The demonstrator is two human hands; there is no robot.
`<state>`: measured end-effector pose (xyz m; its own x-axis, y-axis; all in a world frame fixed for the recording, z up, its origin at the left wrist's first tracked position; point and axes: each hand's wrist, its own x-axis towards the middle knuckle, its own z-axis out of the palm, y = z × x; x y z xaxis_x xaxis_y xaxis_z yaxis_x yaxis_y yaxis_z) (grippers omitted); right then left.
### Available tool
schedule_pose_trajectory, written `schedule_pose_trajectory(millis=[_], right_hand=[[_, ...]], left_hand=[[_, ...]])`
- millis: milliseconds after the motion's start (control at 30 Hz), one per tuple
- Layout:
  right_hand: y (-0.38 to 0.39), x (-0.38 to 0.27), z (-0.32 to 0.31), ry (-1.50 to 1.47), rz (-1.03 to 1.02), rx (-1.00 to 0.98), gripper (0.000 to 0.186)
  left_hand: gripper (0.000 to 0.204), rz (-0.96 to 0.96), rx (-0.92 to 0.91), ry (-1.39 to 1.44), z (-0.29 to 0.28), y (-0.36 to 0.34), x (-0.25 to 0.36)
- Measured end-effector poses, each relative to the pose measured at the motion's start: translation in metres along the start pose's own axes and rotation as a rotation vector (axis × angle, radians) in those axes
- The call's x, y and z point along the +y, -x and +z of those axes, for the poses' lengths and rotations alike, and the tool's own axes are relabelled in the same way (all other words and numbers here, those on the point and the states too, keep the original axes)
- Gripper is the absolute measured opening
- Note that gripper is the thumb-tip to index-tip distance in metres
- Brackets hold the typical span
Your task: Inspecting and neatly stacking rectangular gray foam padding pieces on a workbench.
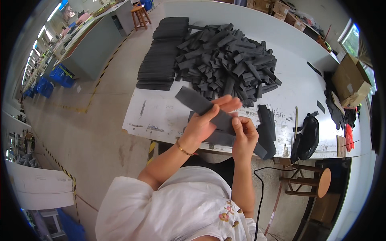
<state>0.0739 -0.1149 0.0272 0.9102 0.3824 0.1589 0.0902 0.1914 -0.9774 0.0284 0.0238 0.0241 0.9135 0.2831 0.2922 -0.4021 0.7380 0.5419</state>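
A dark grey fabric strip [193, 100] slants across both hands above the near table edge. My left hand [205, 122] has its thumb on the strip and its other fingers extended behind it. My right hand [244, 136] pinches the strip farther right, thumb on top. More flat grey pieces [266, 130] lie beside and under my hands. Behind them are a neat stack of grey strips [159, 54] at the left and a loose heap of grey pieces [227, 60] at the right.
The white table [134, 116] holds a black bundle [305, 138], a red plastic bag [349, 138] and a cardboard box [349, 80]. A wooden stool [321, 182] and a black cable [262, 184] are below. Blue bins [60, 76] stand by another bench [86, 56] at left.
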Motion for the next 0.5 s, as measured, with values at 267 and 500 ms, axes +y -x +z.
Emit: schedule_pose_trajectory(millis=[267,500], right_hand=[[-0.001,0.001,-0.013,0.420,-0.499,0.049,0.010],[-0.035,0.014,-0.026,0.120,0.005,0.024,0.019]], left_hand=[[0.022,0.094,0.435,-0.186,-0.032,0.017,0.028],[0.018,0.034,0.469,-0.475,-0.037,0.010,0.049]])
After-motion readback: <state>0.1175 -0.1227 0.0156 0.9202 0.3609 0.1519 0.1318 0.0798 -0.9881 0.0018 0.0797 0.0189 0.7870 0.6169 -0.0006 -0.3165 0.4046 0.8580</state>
